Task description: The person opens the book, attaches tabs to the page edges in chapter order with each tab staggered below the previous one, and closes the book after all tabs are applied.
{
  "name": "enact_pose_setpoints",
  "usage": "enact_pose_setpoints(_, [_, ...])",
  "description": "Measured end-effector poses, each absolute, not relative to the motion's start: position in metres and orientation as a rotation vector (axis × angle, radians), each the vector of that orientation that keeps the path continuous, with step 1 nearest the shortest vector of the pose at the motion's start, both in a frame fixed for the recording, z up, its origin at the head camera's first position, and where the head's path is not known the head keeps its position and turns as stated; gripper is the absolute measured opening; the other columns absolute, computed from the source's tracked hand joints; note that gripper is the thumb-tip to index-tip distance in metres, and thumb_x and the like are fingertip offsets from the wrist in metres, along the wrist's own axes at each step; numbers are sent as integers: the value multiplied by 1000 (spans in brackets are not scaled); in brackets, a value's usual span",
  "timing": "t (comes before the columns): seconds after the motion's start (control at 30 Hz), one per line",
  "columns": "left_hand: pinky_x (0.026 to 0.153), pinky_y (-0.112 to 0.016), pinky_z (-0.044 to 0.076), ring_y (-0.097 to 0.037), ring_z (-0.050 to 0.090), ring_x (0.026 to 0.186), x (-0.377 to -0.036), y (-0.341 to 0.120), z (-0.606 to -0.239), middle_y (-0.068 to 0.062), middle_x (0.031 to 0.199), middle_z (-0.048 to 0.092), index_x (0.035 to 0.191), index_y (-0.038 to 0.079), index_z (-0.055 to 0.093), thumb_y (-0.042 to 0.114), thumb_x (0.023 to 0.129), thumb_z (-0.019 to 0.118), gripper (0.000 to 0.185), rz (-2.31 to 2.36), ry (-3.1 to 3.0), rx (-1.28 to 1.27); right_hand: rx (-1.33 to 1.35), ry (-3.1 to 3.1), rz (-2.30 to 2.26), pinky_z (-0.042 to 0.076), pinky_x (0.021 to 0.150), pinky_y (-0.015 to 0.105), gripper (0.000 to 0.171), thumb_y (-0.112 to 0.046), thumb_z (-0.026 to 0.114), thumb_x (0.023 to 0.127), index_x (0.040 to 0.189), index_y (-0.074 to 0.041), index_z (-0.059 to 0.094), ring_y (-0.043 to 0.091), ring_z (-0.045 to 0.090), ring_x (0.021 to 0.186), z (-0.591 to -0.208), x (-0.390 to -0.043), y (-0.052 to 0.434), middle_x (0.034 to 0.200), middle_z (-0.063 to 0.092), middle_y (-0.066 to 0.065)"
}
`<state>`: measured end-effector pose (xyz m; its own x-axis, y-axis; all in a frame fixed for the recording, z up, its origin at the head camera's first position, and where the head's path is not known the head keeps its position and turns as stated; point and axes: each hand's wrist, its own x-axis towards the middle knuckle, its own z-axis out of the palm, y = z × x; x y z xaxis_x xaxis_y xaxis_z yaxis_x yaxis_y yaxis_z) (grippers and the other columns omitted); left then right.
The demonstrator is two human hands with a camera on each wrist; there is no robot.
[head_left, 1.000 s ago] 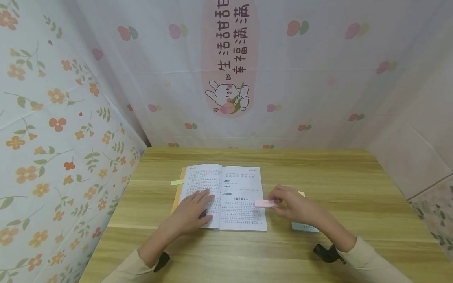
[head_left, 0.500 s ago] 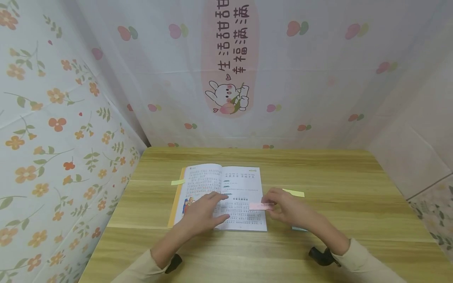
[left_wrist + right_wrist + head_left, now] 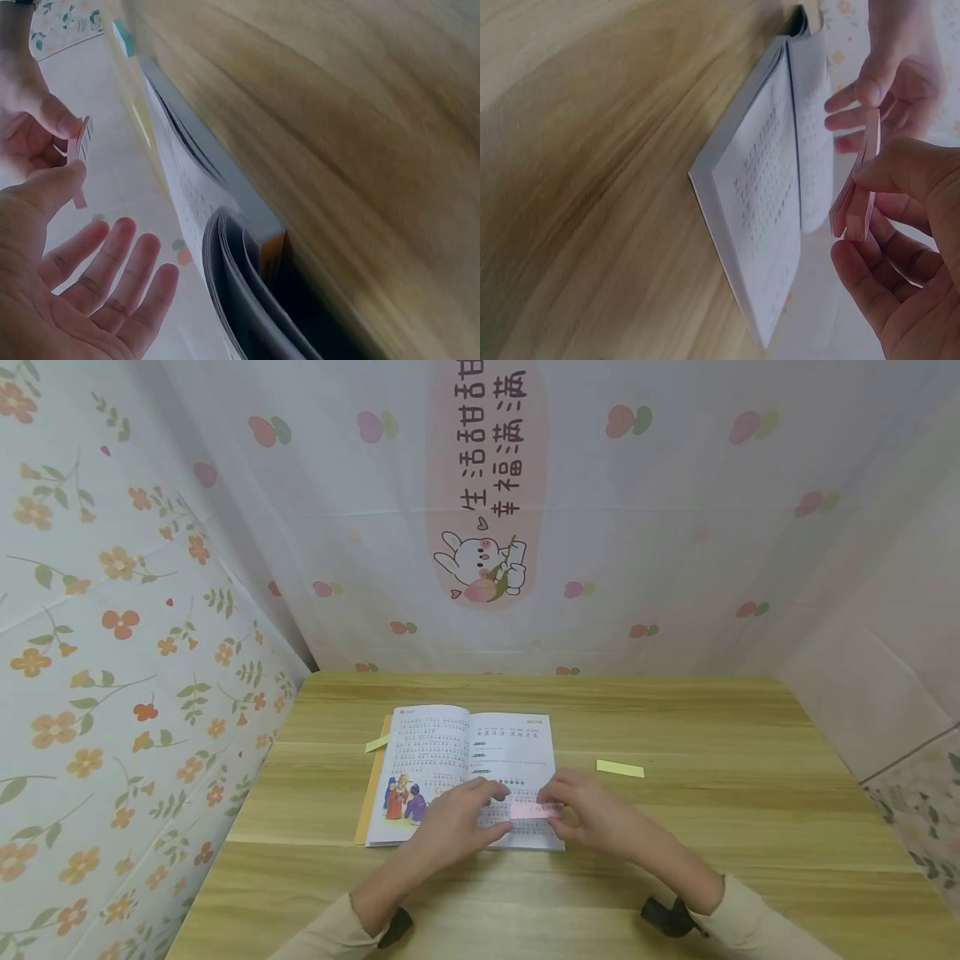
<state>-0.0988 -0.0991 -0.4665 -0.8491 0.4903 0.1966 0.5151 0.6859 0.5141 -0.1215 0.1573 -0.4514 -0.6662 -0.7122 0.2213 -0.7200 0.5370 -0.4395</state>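
An open book lies flat on the wooden table, with a coloured picture showing low on its left page. My right hand pinches a small pink pad of sticky notes between thumb and fingers, just above the lower right page. In the right wrist view the pink pad stands on edge over the book. My left hand hovers beside it with straight fingers. In the left wrist view its thumb sits close to the pad; contact is unclear.
A yellow sticky strip lies on the table right of the book. Another yellow strip juts out past the book's left edge. Patterned cloth walls close in the table at the left, back and right.
My left hand has slid right off the left page, uncovering the picture. My right hand has carried the pink pad left and nearer, uncovering the yellow strip. The hands now meet.
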Motion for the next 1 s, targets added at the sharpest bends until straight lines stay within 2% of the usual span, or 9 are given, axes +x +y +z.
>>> enact_pose_setpoints(0.2, [68,-23,52,-8,65,88,-96,-94,-468,5,104,70,115,15,73,33,89,81,32,-877,-2840,-843,1284,-2739,839,51,73,24,21,-2,80,82,97,-13,70,9,54,83,-450,-118,152,93,58,-10])
enact_pose_setpoints(0.47, [67,-22,51,-3,64,83,-93,-92,-472,10,97,69,103,20,73,28,90,80,17,-915,-2780,-868,1329,-2667,839,50,71,24,23,0,80,79,95,-13,69,9,52,82,-453,-117,149,90,58,-9])
enact_pose_setpoints(1.0, [63,-20,48,-2,59,76,-91,-92,-474,10,87,67,97,18,72,27,88,82,15,-933,-2746,-847,1306,-2682,799,51,74,23,22,-5,80,83,100,-14,70,7,52,85,-455,-115,149,97,59,-9])
